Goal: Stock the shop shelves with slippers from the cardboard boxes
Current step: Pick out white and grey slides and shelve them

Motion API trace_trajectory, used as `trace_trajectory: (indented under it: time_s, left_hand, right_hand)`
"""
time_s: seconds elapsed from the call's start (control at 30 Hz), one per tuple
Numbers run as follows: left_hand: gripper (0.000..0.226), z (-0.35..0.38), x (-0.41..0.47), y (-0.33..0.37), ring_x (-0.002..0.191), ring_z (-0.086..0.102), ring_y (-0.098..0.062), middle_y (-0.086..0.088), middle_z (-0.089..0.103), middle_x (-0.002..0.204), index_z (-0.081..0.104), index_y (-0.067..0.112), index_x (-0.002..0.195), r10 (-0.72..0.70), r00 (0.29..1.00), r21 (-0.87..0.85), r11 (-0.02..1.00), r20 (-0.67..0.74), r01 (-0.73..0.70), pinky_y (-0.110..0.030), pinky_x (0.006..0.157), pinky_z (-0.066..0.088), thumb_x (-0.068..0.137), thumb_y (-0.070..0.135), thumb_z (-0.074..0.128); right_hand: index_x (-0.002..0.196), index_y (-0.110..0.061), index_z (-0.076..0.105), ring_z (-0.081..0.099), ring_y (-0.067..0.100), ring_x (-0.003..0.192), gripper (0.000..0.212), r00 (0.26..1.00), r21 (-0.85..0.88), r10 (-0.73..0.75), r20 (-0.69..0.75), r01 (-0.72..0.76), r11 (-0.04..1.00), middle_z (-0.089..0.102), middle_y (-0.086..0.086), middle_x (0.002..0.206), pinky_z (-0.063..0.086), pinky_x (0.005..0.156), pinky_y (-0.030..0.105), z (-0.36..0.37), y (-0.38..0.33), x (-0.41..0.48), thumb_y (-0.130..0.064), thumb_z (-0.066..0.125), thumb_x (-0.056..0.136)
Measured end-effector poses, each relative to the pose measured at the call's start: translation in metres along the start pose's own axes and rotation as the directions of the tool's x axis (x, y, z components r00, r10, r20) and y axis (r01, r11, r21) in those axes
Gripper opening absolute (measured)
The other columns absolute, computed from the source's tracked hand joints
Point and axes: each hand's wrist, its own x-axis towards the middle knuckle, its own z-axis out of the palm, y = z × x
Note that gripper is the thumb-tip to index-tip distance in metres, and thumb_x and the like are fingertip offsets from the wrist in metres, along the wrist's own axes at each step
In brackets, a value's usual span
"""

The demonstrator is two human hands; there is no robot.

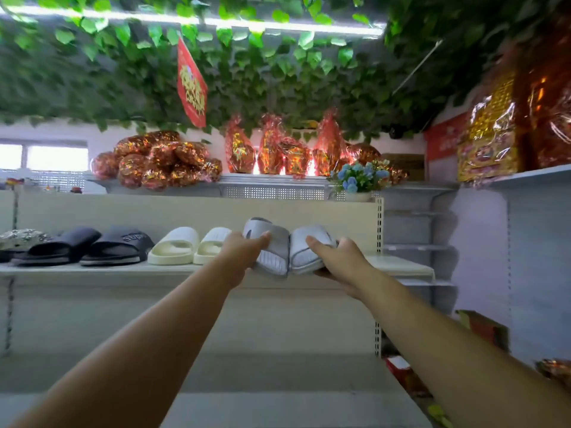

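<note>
**Grey pair reaches the shelf edge**

A person holds a pair of grey slippers [275, 256] at the front lip of the shop shelf [92, 269], one slipper in each hand. The two touch side by side, heels towards the camera and tilted up off the board. The left hand [244, 253] wraps round the outer side of its slipper, with a finger laid over the strap. The right hand [341, 261] pinches the other one, thumb on top and fingers curled beneath the sole. The spot lies just right of the cream slippers [177, 245], which stand beside the dark slippers [119, 246].

They look like moulded foam: light, a little springy and in no way fragile, with ribbed soles that should not slip. A one-handed hold at the side of the sole or across the strap seems ample, and setting each down flat looks an easy job.

The only writing that can be read is "SUP", raised on the strap of one dark slipper, with the rest cut off. The red banner [191, 86] overhead carries gold characters too blurred to make out.
</note>
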Motion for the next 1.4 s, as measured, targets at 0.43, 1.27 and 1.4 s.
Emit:
trace_trajectory:
  time_s: [0.43, 1.27, 1.4]
  left_hand:
    - [0.05, 0.035, 0.052, -0.042, 0.093, 0.06, -0.035, -0.013, 0.066, 0.094, 0.063, 0.012, 0.08, 0.333, 0.935, 0.392, 0.882, -0.123, -0.263, -0.039, 0.074, 0.04, 0.099, 0.053, 0.04]
    - [0.077, 0.034, 0.048, -0.054, 0.124, 0.055, -0.035, -0.013, 0.056, 0.14, 0.051, 0.016, 0.135, 0.278, 0.942, 0.775, 0.547, 0.188, -0.316, -0.041, 0.08, 0.035, 0.094, 0.076, 0.027]
    - [0.082, 0.031, 0.045, -0.051, 0.124, 0.054, -0.035, -0.012, 0.055, 0.141, 0.051, 0.015, 0.136, 0.247, 0.948, 0.759, 0.573, 0.199, -0.309, -0.043, 0.085, 0.04, 0.092, 0.079, 0.025]
  right_hand:
    - [0.123, -0.002, 0.057, 0.051, 0.036, 0.123, 0.062, 0.994, -0.604, -0.066, -0.085, 0.001, 0.797, 0.057, 0.017, 0.124, 0.042, 0.102, 0.039, 0.01, 0.037, 0.087, -0.059, 0.041, 0.101]
    - [0.145, -0.01, 0.045, 0.051, 0.035, 0.129, 0.081, 0.977, -0.905, -0.203, -0.068, 0.025, 0.425, 0.052, 0.016, 0.145, 0.039, 0.097, 0.043, 0.028, 0.067, 0.095, -0.072, 0.017, 0.099]
    - [0.148, -0.011, 0.041, 0.049, 0.035, 0.131, 0.084, 0.986, -0.903, -0.157, -0.058, 0.016, 0.429, 0.05, 0.016, 0.147, 0.039, 0.099, 0.044, 0.027, 0.061, 0.09, -0.073, 0.016, 0.098]
